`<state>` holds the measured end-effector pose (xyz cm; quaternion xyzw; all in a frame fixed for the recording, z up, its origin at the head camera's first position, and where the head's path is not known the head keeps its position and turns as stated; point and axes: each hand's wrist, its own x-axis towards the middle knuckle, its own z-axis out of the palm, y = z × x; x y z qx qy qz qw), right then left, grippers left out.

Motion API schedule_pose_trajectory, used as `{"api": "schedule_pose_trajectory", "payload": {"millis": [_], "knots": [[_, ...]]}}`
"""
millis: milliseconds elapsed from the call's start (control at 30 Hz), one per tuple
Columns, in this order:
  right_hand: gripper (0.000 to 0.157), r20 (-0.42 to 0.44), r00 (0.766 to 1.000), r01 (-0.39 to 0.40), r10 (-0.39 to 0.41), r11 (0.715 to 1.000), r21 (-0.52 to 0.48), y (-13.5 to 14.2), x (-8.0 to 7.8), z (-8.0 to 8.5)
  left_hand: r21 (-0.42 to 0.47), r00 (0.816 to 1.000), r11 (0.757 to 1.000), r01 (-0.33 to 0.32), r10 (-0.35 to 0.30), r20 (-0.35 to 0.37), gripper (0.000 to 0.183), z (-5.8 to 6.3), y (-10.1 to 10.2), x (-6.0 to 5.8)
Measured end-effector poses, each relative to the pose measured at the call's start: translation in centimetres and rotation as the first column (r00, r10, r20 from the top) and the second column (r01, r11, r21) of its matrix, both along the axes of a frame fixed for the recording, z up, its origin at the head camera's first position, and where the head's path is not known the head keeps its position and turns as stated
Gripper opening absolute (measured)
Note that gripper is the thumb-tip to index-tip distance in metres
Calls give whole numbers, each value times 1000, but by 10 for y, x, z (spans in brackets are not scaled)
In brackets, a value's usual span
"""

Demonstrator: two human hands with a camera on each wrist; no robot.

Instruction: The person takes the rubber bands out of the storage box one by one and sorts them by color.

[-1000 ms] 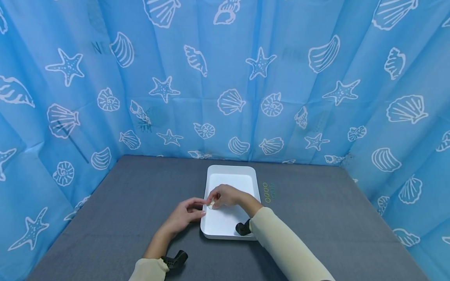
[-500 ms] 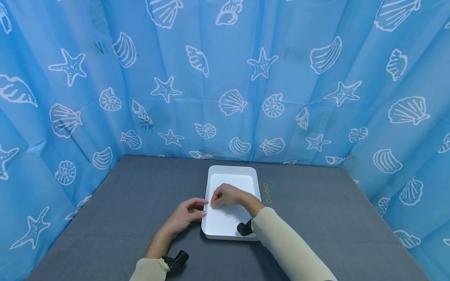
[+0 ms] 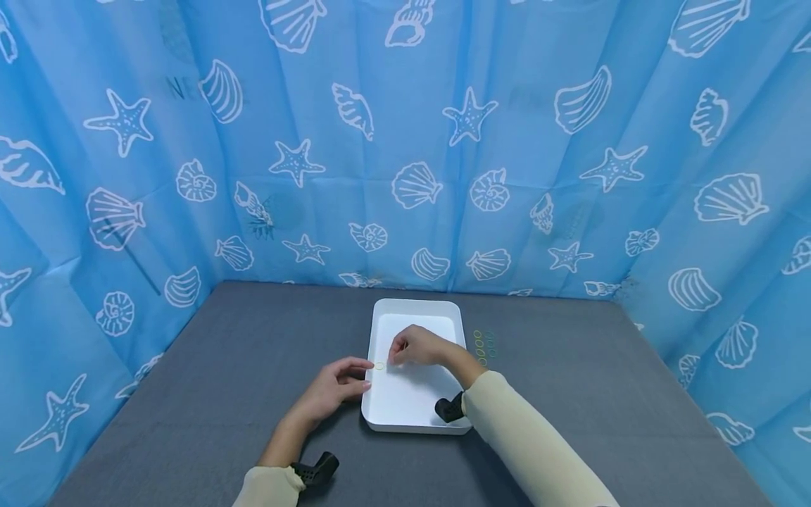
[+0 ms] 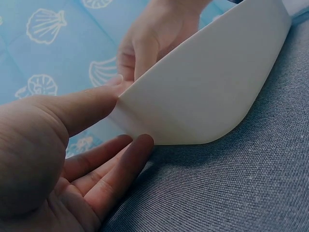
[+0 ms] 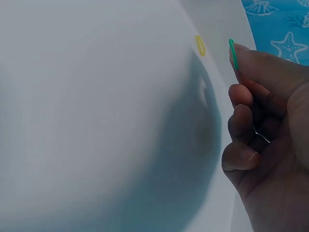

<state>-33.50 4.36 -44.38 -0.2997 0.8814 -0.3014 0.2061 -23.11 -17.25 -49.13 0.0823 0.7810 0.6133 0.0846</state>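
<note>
My left hand (image 3: 329, 391) holds the left wall of a white rectangular tray (image 3: 412, 415), with its thumb at the rim and other fingers against the lower outer wall in the left wrist view. Over the tray's inside is my right hand (image 3: 418, 345). Its thumb and a fingertip pinch a thin green ring (image 5: 233, 54), seen nearly edge-on in the right wrist view; its material is hard to tell. A thin yellow ring (image 5: 200, 46) lies in the tray by the left wall, close to the left fingertips and apart from the right hand.
Right of the tray, a column of several yellow rings (image 3: 478, 339) lies on the grey cloth-covered table (image 3: 570, 394), beside a column of green rings (image 3: 491, 338). A blue shell-patterned curtain (image 3: 405, 141) stands behind the table and along its sides.
The right hand has moved up and to the right, away from the tray's left wall, and the yellow ring there now shows. My left hand stays put on the tray.
</note>
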Motion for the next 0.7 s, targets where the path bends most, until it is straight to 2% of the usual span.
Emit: {"api": "schedule_pose_trajectory", "payload": {"millis": [367,700], "knots": [[9,-59,998,36,-37,999,-18,10,4,29,1,1000,1000,-5,5,8,36,-1,0,0],[8,-151,986,73,-74,997,-10,36,12,53,1,1000,1000,-10,10,-3,36,-1,1,1]]}}
